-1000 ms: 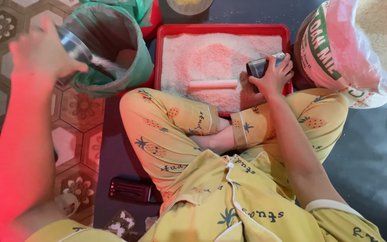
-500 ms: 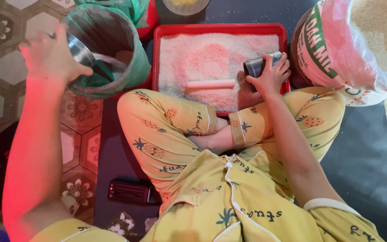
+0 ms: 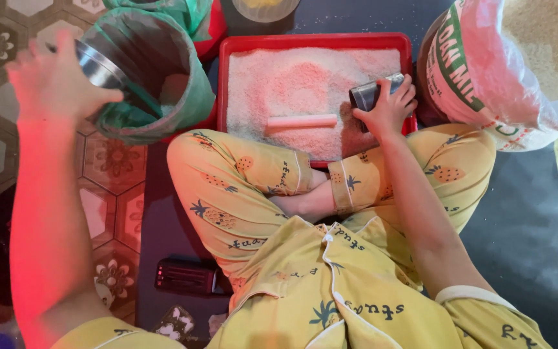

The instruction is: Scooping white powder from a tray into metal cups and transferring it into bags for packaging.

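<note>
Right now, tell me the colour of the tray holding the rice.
Red: the tray shows best in the head view.

Shiny metal bowl (image 3: 98, 68), glossy plastic tray (image 3: 222, 77)

steel bowl (image 3: 101, 68): tilted over green-lined bin | metal cup (image 3: 371, 94): tipped, over red tray's right edge
</note>
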